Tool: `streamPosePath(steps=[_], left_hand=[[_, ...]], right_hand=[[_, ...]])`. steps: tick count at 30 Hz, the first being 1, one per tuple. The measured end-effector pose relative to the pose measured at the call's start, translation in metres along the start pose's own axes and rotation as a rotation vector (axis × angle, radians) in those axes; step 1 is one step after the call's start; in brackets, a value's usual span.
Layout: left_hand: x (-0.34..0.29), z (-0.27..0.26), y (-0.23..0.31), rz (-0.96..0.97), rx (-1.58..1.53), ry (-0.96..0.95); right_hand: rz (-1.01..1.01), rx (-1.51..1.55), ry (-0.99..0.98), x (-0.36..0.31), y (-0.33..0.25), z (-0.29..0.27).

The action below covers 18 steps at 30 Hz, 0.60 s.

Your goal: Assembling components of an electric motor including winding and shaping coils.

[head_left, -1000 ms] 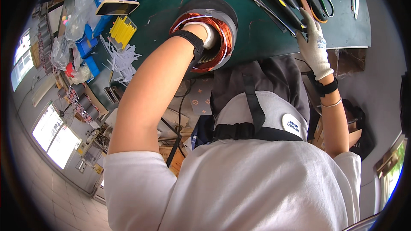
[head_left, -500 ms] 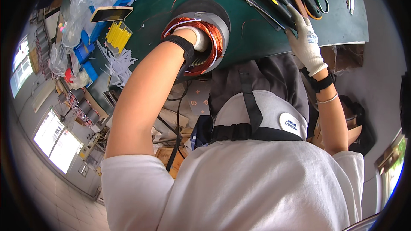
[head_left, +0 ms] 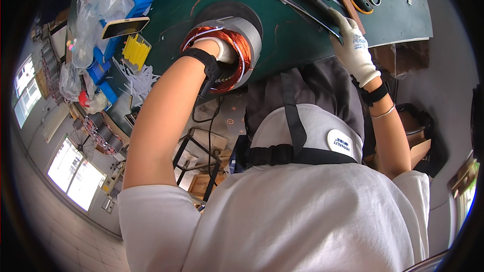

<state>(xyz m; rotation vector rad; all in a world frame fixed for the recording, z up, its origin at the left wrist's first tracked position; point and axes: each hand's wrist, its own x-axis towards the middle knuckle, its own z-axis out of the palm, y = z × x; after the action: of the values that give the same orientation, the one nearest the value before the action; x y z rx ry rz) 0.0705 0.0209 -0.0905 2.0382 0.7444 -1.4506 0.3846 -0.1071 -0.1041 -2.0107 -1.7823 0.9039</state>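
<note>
Copper windings wrap the open end of a grey motor stator (head_left: 229,45) that lies on its side near the front edge of the green surface (head_left: 292,35). It looks heavy and rigid in its steel body, while the enamelled wire is easily scratched or bent, so the safer hold is the bare grey shell, not the coils. The gloved left hand (head_left: 222,50) is tucked into the bore; how far its grip closes cannot be told. The gloved right hand (head_left: 353,45) rests, fingers loosely curled, on a long dark strip (head_left: 287,2), whether clasping it is unclear.
</note>
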Motion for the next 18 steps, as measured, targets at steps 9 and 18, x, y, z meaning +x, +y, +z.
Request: streamPosePath(steps=[9,18], left_hand=[[-0.007,0.004,0.014,-0.004,0.065,-0.026],[-0.002,-0.002,0.023,-0.021,0.139,-0.057]], right_hand=[[0.033,0.02,-0.011,-0.006,-0.002,0.0],[0.042,0.041,0.003,-0.016,0.008,0.0]])
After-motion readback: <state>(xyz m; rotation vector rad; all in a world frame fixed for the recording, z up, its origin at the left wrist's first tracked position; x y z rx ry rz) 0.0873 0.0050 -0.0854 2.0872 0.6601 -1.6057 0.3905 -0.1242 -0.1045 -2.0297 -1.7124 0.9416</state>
